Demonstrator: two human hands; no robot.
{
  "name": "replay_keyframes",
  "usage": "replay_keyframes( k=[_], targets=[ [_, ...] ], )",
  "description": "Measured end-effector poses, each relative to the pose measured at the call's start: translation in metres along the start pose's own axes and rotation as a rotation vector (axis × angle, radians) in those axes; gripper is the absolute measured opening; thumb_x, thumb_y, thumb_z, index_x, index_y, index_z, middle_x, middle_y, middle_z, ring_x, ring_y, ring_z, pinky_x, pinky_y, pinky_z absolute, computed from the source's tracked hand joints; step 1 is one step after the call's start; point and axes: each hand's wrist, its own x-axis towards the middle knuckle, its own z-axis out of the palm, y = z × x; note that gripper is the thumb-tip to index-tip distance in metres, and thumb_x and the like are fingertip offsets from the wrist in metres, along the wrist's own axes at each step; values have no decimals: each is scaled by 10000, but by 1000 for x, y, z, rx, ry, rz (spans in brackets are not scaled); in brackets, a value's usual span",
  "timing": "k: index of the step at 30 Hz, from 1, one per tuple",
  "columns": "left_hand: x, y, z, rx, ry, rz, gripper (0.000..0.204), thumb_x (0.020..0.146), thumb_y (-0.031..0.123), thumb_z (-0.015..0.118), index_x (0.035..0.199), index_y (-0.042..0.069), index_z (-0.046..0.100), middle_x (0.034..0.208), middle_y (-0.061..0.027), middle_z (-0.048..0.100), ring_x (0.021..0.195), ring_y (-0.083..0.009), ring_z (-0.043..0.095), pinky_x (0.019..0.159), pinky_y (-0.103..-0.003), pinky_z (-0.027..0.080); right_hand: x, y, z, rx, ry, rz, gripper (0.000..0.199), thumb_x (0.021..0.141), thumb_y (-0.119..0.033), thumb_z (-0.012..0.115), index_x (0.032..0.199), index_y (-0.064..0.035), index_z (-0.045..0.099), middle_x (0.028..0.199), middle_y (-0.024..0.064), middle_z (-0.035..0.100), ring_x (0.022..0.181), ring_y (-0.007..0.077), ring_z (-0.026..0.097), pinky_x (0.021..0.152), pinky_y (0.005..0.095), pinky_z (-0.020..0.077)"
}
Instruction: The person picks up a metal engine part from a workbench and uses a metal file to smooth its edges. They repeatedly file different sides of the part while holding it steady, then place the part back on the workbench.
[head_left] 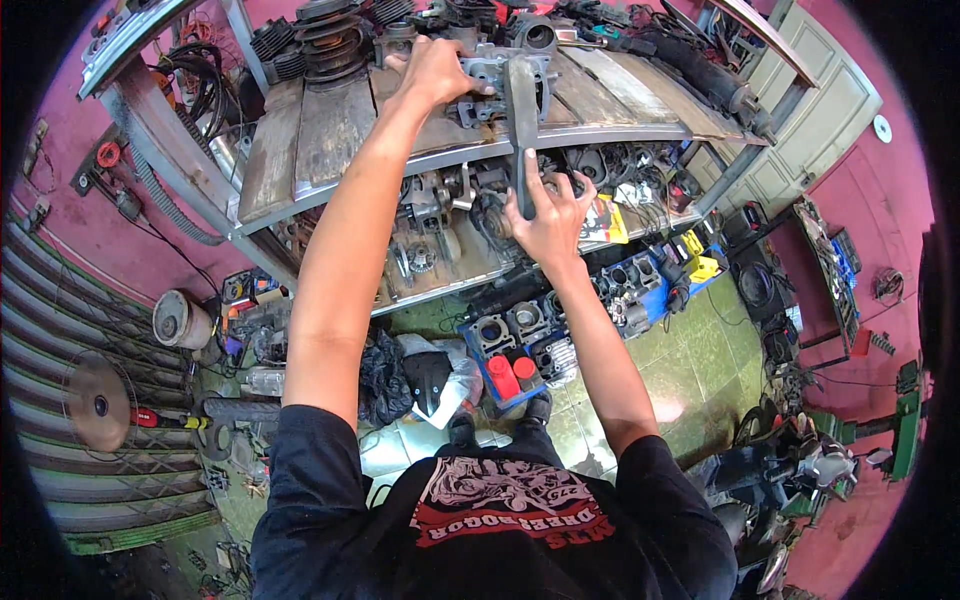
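On the wooden shelf top, a grey metal engine casting (468,112) lies near the front edge. My left hand (432,72) reaches up to it from the left, thumb and fingers closed on its left side. In my right hand (552,218) is the narrow handle of a long grey brush-like tool (522,105), index finger and thumb along it. The tool's wider end lies over the casting's right part and hides some of it. Its underside cannot be seen.
Finned cylinders (330,45) stand left of the casting, and a long dark shock-like tube (690,75) lies to the right. A lower shelf (450,268) is packed with engine parts. On the floor, a blue tray (512,400) holds cylinder blocks and red bottles.
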Motion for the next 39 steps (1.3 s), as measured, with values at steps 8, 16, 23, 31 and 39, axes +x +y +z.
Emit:
replay_keyframes(
  k=[8, 16, 23, 31, 39],
  targets=[
    [6, 0, 13, 30, -28, -46, 731, 571, 585, 930, 1173, 202, 771, 1211, -146, 728, 1245, -326, 616, 1010, -649, 365, -4, -1, -5, -11, -27, 10, 689, 794, -266, 764, 1440, -99, 595, 644, 73, 681, 899, 230, 633, 1030, 547, 327],
    [9, 1, 18, -41, 5, -9, 652, 592, 423, 972, 1138, 131, 769, 1069, -134, 767, 1111, -323, 692, 978, -505, 487, -8, 2, -9, 11, -28, 9, 686, 793, -260, 762, 1442, -116, 592, 677, 50, 699, 947, 240, 631, 1020, 565, 325],
    [6, -6, 30, -18, 168, 65, 626, 567, 365, 980, 1099, 110, 771, 969, -128, 761, 1085, -329, 660, 923, -501, 499, -8, 1, -5, -27, -44, 7, 713, 792, -261, 767, 1468, -147, 571, 680, 53, 690, 928, 224, 626, 1029, 555, 331],
    [-4, -17, 46, -86, 303, 133, 609, 566, 307, 972, 1082, 90, 731, 1072, -110, 717, 1151, -323, 606, 968, -476, 441, -6, 8, 8, 30, -16, 17, 697, 783, -260, 771, 1443, -126, 591, 641, 69, 671, 929, 252, 648, 1013, 574, 339],
    [-34, -21, 51, -173, 353, 92, 650, 583, 352, 963, 1130, 135, 688, 1210, -100, 636, 1226, -332, 537, 967, -646, 356, 23, -3, 10, 37, 26, 26, 719, 818, -260, 757, 1483, -97, 537, 699, 63, 716, 944, 239, 641, 1024, 587, 320]
  ],
)
